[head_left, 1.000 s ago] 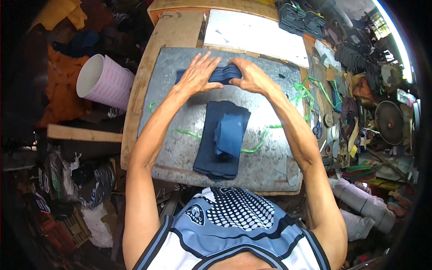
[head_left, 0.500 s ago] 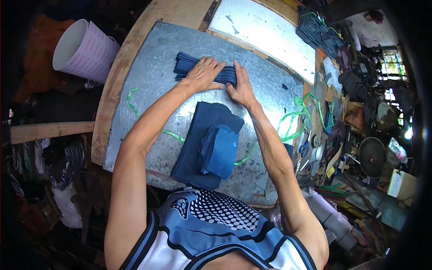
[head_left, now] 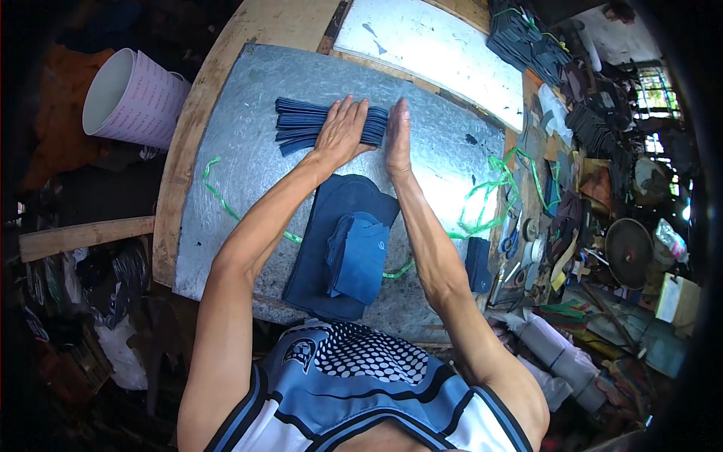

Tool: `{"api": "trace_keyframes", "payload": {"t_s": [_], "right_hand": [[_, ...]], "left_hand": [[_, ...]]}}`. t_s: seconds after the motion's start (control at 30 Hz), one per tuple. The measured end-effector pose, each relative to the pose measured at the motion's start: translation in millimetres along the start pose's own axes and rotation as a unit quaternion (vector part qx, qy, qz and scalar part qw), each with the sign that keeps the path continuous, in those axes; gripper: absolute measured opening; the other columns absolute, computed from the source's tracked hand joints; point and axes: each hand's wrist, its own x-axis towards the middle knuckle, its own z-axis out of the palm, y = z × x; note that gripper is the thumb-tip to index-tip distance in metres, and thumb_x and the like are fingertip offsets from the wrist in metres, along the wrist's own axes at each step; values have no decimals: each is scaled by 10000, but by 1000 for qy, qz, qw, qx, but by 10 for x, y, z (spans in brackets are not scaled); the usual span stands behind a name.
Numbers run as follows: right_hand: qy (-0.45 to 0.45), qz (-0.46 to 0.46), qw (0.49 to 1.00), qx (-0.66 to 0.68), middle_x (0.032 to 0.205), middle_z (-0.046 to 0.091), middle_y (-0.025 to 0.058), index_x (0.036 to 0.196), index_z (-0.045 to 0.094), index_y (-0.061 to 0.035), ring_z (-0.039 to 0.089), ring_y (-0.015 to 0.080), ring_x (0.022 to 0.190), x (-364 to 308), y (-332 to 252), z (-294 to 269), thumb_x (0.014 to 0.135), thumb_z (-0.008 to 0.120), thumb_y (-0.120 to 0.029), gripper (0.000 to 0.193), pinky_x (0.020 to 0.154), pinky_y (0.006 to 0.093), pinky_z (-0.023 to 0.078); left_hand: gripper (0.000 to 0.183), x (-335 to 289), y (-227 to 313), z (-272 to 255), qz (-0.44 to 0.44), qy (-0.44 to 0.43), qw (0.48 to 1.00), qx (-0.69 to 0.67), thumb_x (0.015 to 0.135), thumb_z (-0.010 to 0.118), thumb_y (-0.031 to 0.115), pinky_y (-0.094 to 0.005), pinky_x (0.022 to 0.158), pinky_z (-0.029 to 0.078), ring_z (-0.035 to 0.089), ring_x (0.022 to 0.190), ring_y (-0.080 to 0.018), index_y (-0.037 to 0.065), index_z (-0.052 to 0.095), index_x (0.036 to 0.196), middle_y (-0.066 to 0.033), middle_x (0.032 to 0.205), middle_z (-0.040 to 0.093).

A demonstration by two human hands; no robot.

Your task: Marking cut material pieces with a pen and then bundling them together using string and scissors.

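Note:
A row of dark blue cut pieces, fabric or leather (head_left: 295,124), lies on a grey metal sheet (head_left: 263,83), their edges showing as narrow strips. Across its top rests my left hand (head_left: 343,133), fingers stretched out flat and thumb toward the near side. My right hand (head_left: 399,135) stands on edge against the row's right end, fingers straight, palm facing the pieces. Nearer my body, larger dark blue panels (head_left: 309,264) form a flat pile. On that pile sits a smaller stack of blue cut pieces (head_left: 361,256) with a small pale mark.
Green plastic ribbon (head_left: 482,207) trails across the sheet. A small dark blue bundle (head_left: 477,264) lies by my right forearm, near scissors (head_left: 508,241) and tape rolls (head_left: 533,245). Beyond lies a white board (head_left: 429,49). A whitish bucket (head_left: 139,98) stands left; more dark pieces (head_left: 520,41) sit far right.
My right hand has straightened from a thumb-apart pose to a flat upright one at the row's end. The row's left end shows more spread edges. The view has shifted slightly.

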Motion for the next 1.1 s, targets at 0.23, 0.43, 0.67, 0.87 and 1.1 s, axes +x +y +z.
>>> {"api": "trace_keyframes", "payload": {"t_s": [0.23, 0.43, 0.67, 0.87, 1.1], "right_hand": [[0, -66, 954, -291, 1594, 6, 225, 1518, 110, 15, -22, 353, 1478, 40, -132, 31, 1026, 231, -496, 720, 1196, 441, 37], [-18, -118, 832, -542, 1568, 118, 274, 1512, 214, -21, 122, 428, 1455, -29, -237, -33, 1013, 280, -486, 685, 1149, 590, 92], [16, -17, 981, -191, 1595, 40, 211, 1527, 59, -15, 63, 332, 1478, 61, -158, -106, 985, 208, -617, 823, 1188, 453, 64], [47, 48, 998, 13, 1603, 14, 191, 1519, 37, 22, 35, 287, 1487, 75, -57, 84, 916, 155, -746, 984, 1192, 379, 16], [-129, -19, 912, -389, 1534, 209, 279, 1498, 191, 32, 186, 376, 1444, 36, -387, -125, 875, 505, -628, 961, 1179, 412, 175]], "left_hand": [[964, -4, 3, 10, -4, -2, 1000, -26, 700, 818, 298, -495, 1163, 218, 296, 1401, -396, -59, 294, 1427, -248, 1430, 412], [924, 18, -11, 11, -7, -4, 999, -36, 707, 805, 237, -491, 1168, 208, 289, 1407, -388, -41, 301, 1431, -226, 1444, 407], [938, 35, 7, 12, -14, -10, 1000, -19, 718, 808, 336, -481, 1174, 203, 301, 1403, -381, -46, 315, 1418, -245, 1416, 431], [944, 33, 33, 51, -2, 11, 1000, -2, 710, 817, 327, -487, 1167, 216, 305, 1401, -381, -62, 316, 1409, -247, 1412, 431], [908, 33, -28, 127, -8, 24, 1000, -8, 728, 800, 301, -476, 1170, 211, 295, 1410, -368, -43, 316, 1415, -232, 1427, 419]]}}
